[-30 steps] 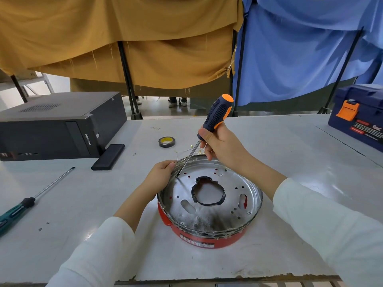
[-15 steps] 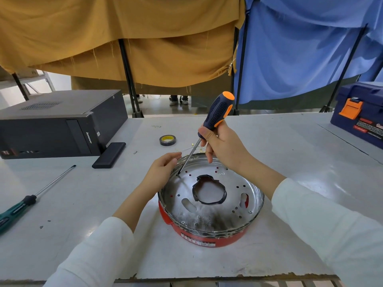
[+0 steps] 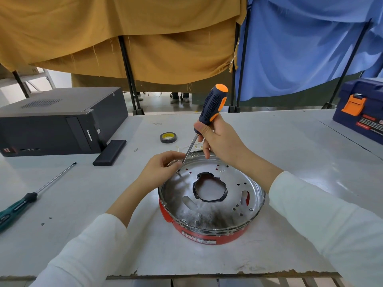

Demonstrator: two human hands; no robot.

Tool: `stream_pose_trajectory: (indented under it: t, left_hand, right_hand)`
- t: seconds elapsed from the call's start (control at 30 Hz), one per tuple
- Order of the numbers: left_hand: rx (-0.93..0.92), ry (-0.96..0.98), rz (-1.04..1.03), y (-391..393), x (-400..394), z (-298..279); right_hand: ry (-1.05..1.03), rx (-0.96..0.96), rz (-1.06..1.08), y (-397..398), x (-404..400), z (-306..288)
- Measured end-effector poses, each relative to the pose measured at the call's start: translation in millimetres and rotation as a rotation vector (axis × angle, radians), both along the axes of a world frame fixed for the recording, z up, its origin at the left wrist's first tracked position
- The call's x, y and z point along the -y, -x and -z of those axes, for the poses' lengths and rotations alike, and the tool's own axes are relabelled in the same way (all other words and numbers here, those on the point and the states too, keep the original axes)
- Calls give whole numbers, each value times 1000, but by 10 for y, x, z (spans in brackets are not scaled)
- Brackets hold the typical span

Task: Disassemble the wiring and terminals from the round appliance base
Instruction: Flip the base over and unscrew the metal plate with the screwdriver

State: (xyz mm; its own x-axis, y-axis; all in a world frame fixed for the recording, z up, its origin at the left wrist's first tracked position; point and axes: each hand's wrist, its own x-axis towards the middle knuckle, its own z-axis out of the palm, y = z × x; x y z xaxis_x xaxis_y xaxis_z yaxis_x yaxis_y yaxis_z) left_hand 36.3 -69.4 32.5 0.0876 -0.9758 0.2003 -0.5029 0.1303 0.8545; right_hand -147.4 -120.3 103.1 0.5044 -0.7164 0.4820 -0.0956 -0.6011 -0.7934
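One round appliance base point(image 3: 211, 206) sits near the front edge of the white table point(image 3: 290, 146), its red shell under a shiny perforated metal plate with a dark-rimmed hole in the middle. No wiring or terminals show from where I stand; if any remain they are under the plate.

The person's right hand point(image 3: 219, 139) is wrapped round the lower end of an orange-and-black screwdriver point(image 3: 207, 119), whose shaft slants down to a screw point(image 3: 178, 171) at the plate's far left edge. The left hand point(image 3: 163, 166) rests on the rim right beside the tip, fingers curled in close around the shaft's end, seemingly steadying it. Whether they actually pinch the shaft or the screw I cannot tell.

To my eye this is the unfastening step: freeing the plate so the parts below can be reached. The next move calls for keeping the tip seated and turning without slipping, then lifting the loosened screw clear. Other screws at the near and right edges look still in place.

As for containers, the plate's shallow dish holds nothing loose that I can make out. A blue toolbox point(image 3: 360, 114) stands shut at the far right, its contents hidden. A roll of tape point(image 3: 167, 137) lies just beyond the base, a second, green-handled screwdriver point(image 3: 31, 199) well off to the left, and a black computer case point(image 3: 51, 121) with a flat black slab point(image 3: 109, 152) beside it.
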Motion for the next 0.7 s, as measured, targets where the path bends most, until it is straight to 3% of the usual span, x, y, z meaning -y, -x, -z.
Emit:
stream_pose_trajectory:
  t: [0.7]
  left_hand:
    - [44,46,-50,-13,86,30]
  right_hand:
    - [43,-88,-2,-105,0,-34]
